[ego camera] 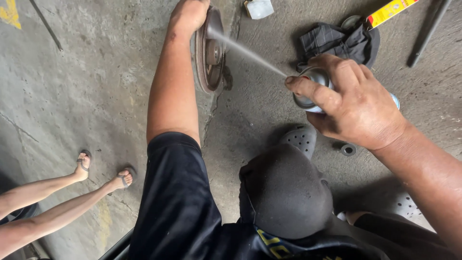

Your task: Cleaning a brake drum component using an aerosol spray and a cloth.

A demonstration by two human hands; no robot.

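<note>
Overhead, left hand (189, 14) clasped around upright metal disc (209, 50), right hand (353, 103) gripping spray can (310, 89), forefinger on nozzle.

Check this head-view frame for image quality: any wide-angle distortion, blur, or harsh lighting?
Head view: strong wide-angle stretch, the left hand looking small and far at the top edge, the right hand looming large. Light is soft and even, with a faint shadow beside the metal disc. The spray can and both hands are sharp; only the spray streak smears.
</note>
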